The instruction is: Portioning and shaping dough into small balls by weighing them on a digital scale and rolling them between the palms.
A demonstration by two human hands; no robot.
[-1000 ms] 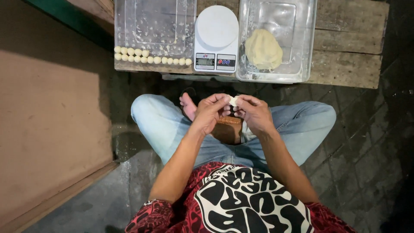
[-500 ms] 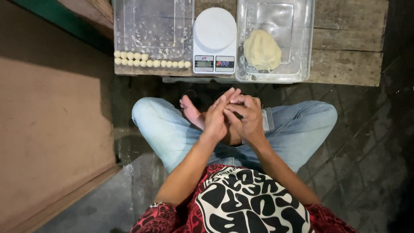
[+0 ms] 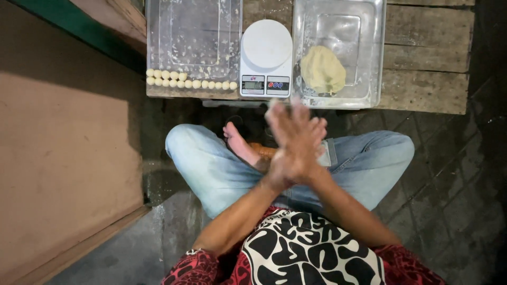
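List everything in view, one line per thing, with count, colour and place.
dough balls: about nineteen, pale cream, in rows along the near edge of the wooden bench, in front of the left tray
clear trays: two, transparent plastic, one at each side of the scale on the bench
kitchen scale: one, white with a round platform, between the trays
dough lump: one, pale yellow, inside the right tray
wooden bench: one, weathered grey-brown, across the top
brown board: one, tan, flat at the left
floor: dark tiles, at the right
jeans: blue, on crossed legs
shirt: red with a black and white print, at the bottom
bare foot: one, resting on the left knee
left hand and right hand: pressed palm to palm, blurred, above the lap
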